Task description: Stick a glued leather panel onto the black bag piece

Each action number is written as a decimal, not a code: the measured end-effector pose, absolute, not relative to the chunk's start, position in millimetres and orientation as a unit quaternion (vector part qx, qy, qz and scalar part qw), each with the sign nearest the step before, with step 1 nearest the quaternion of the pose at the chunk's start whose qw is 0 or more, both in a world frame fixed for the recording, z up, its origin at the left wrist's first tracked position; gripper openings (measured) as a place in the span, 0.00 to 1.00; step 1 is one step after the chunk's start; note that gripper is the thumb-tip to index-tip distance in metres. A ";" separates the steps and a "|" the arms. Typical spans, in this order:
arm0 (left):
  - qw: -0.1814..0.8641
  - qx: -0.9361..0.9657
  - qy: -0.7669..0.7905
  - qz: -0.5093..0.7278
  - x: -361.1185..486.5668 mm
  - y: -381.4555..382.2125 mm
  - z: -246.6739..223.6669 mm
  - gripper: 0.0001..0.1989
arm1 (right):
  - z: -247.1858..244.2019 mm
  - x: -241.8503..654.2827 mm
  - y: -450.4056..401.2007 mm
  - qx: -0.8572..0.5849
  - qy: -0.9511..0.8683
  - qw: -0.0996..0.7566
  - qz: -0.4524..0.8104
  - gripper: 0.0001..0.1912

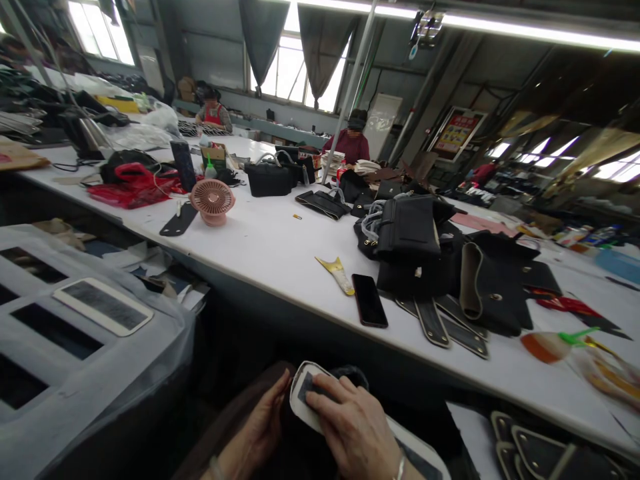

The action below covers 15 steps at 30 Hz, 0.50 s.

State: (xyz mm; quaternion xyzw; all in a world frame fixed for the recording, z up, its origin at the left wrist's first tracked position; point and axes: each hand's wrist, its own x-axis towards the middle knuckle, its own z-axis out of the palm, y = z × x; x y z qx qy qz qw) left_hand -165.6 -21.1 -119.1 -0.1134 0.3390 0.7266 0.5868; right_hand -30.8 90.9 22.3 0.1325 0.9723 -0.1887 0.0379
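Note:
A long white-rimmed panel with a dark centre (417, 445) lies across the lap at the bottom of the view. My right hand (353, 420) rests on it, fingertips pressed on its dark inner part near the rounded end. Beside that end, my left hand (263, 420) has its thumb and fingers pinched together at the dark material next to the rim; what they hold is too small to make out. A similar white-rimmed panel (103, 306) lies on the plastic-covered surface (135, 380) to the left.
The white table (270, 267) ahead bears a phone (369, 301), a yellow-and-white scrap (337, 273), a pink fan (213, 201) and black bags (407, 229). Black strap pieces (555, 450) lie at the lower right. Two people sit beyond the table.

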 end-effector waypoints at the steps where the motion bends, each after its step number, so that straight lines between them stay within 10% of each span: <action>1: 0.590 -0.123 0.333 0.725 -165.1 -20.3 -118.0 0.13 | 23.5 -30.8 90.5 0.133 0.972 0.036 -0.192 0.19; 15: 0.575 -0.070 0.347 0.738 -168.9 -16.6 -120.3 0.09 | 25.0 -33.6 86.7 0.169 0.960 0.018 -0.221 0.17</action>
